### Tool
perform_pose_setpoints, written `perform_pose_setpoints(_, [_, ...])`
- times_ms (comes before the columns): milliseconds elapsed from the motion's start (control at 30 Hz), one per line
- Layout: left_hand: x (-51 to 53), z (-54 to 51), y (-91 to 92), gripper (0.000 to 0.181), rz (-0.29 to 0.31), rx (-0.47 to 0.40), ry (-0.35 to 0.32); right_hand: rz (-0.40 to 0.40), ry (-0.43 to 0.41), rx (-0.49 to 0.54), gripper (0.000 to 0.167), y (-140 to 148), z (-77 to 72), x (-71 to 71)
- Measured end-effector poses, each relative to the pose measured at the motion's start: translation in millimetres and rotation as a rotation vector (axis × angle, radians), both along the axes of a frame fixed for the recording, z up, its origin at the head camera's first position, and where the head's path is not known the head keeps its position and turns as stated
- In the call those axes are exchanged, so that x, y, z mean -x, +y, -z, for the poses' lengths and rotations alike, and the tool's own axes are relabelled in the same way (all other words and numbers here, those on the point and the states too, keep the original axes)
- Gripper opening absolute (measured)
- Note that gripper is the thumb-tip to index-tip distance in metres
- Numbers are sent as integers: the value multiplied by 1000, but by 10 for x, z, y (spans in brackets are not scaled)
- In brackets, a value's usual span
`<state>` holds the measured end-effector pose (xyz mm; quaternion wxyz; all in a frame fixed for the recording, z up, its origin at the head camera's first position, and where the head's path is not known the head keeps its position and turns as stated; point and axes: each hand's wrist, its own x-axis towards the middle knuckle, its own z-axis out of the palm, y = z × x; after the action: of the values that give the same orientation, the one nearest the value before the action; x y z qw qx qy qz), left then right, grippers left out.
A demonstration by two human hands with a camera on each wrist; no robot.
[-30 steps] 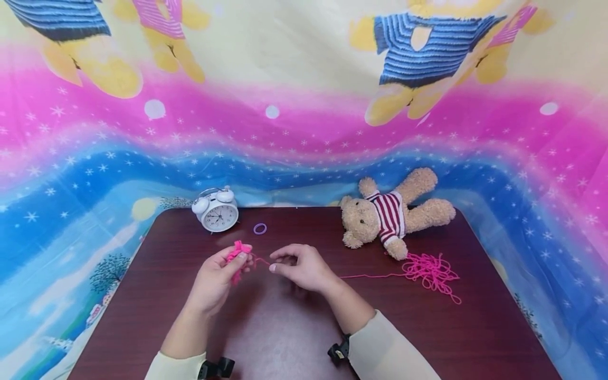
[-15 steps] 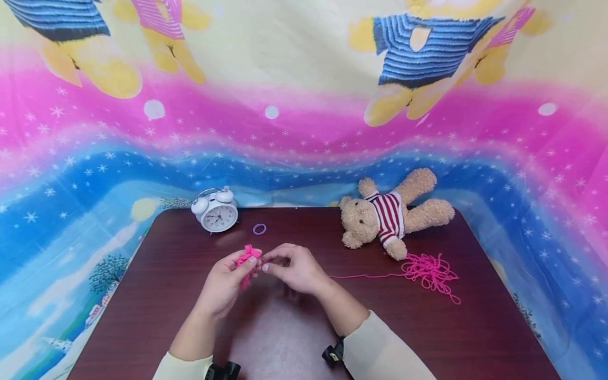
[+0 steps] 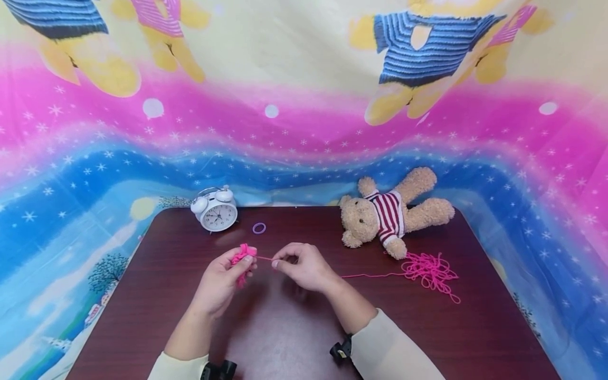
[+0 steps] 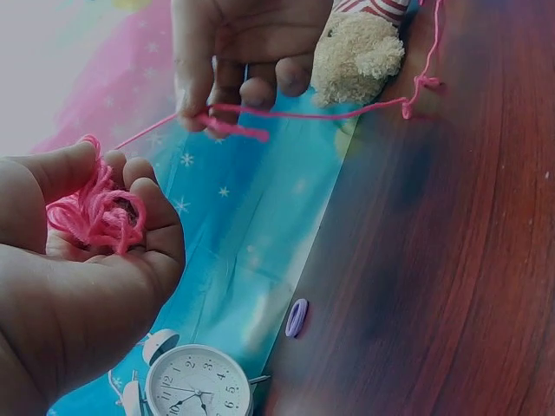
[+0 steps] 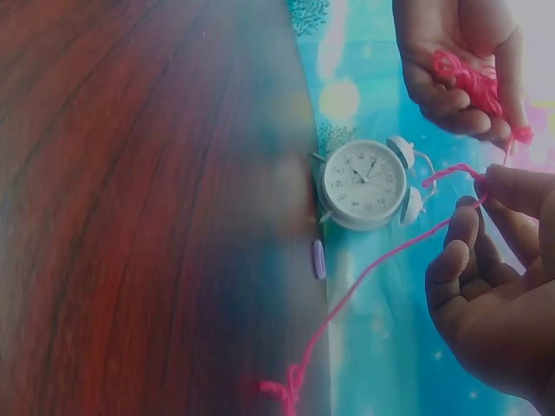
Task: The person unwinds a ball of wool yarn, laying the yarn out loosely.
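In the head view my left hand (image 3: pixel 216 285) holds a small bundle of pink yarn (image 4: pixel 95 217) between the thumb and curled fingers. A short yarn strand (image 3: pixel 264 258) runs straight from that bundle to my right hand (image 3: pixel 306 269), whose thumb and forefinger pinch it. A loose yarn end (image 4: pixel 247 133) sticks out beside the pinch in the left wrist view. From the right hand the yarn trails down to a loose tangled pile of pink yarn (image 3: pixel 429 272) on the table's right side. Part of the bundle is hidden by the left fingers.
On the dark wooden table (image 3: pixel 280 338), a white twin-bell alarm clock (image 3: pixel 218 214) stands at the back left. A purple ring (image 3: pixel 259 228) lies next to it. A teddy bear (image 3: pixel 394 214) in a striped top lies at the back right. A printed cloth (image 3: pixel 304 132) hangs behind.
The hands came together half a second ago, then moved apart. Where the strand hung slack near the right fingers, it is now pinched and pulled straight between the two hands.
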<state>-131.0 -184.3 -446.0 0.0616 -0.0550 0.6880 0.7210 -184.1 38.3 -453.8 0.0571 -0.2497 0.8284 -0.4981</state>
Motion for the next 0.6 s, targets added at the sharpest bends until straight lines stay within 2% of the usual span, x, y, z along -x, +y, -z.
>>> perform_pose_setpoints(300, [6, -19, -28, 41, 18, -2, 6, 41, -5, -8, 8, 217, -33, 38])
perform_pose_setpoints(600, [-4, -16, -89, 42, 1, -11, -3, 86, -38, -26, 5, 475, -6, 79])
